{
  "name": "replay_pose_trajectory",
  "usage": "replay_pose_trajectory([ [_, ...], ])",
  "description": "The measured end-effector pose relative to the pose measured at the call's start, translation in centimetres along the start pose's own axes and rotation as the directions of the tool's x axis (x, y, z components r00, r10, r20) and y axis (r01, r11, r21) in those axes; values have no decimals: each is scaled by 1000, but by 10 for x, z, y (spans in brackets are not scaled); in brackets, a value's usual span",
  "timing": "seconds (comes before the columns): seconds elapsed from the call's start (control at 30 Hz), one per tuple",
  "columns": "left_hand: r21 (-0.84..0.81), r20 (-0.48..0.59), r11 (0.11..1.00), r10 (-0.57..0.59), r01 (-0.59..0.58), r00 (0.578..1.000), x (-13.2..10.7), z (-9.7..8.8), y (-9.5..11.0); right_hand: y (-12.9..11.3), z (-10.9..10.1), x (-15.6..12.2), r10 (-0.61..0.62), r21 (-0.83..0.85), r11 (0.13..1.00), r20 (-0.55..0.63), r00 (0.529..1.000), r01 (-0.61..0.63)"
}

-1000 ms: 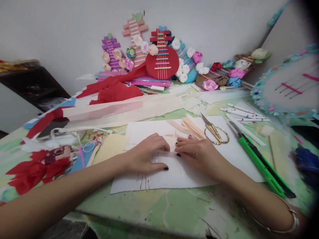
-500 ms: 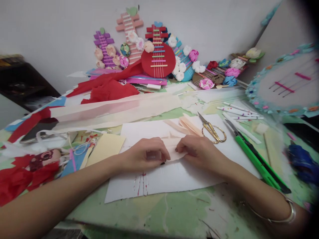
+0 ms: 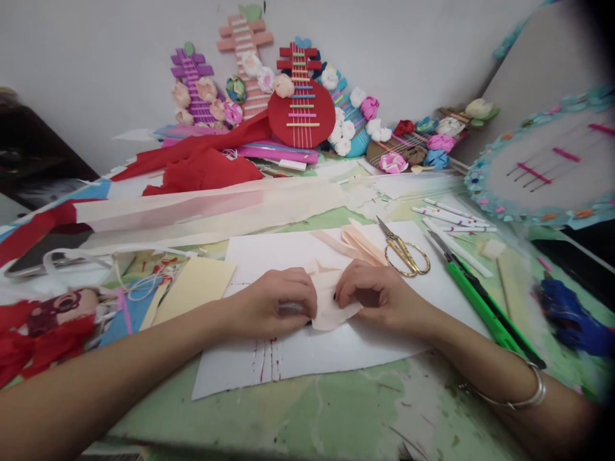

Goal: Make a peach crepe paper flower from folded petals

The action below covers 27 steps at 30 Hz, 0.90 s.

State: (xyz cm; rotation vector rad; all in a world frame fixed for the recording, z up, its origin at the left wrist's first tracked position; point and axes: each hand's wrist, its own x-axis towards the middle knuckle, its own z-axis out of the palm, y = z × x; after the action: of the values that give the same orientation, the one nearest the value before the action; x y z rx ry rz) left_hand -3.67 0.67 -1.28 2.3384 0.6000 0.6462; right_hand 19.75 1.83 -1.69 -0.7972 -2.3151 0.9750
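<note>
The peach crepe-paper piece (image 3: 327, 306) lies directly between the curled left hand (image 3: 276, 301) and right hand (image 3: 384, 296), each pinching one side; neither is nearer.

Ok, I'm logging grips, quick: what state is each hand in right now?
Left hand: closed, holding the pale peach paper at its left.
Right hand: closed, holding its right side.

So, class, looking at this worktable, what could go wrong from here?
The thin peach paper, pinched between the left hand and right hand, might tear if pulled too hard.
The green knife lies with its blade exposed; a careless reach could mean a cut.
The scissors, close beyond the right hand, might get knocked.
</note>
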Motion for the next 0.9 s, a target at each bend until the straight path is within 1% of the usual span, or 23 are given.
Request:
replay_pose_trajectory([
  [0.1,-2,46,1000,-14,14,999,0,-1,-1,-3,-5,1,-63,-10,998,98,993,64],
  [0.27,-28,93,998,-59,62,994,2,-5,0,-5,-8,2,-88,-7,996,165,982,90],
  [0.4,-38,113,997,-65,70,991,3,-5,1,-2,-6,3,-118,-7,993,148,982,120],
  [0.53,7,114,995,-100,100,988,3,-4,2,2,-1,4,-144,-33,988,109,983,149],
  [0.6,26,97,994,-108,105,989,3,-4,3,3,2,4,-106,-50,993,84,991,110],
  [0.67,37,72,993,-112,110,991,3,-3,3,2,5,4,-19,-36,999,45,999,20],
  [0.77,45,53,993,-112,110,992,3,-1,2,-1,8,5,100,13,995,-12,995,-100],
  [0.83,62,38,992,-111,108,993,3,0,0,-2,8,6,116,7,993,-24,993,-116],
  [0.9,83,21,992,-102,100,995,3,1,-1,-3,8,8,95,-23,995,-20,995,-95],
])
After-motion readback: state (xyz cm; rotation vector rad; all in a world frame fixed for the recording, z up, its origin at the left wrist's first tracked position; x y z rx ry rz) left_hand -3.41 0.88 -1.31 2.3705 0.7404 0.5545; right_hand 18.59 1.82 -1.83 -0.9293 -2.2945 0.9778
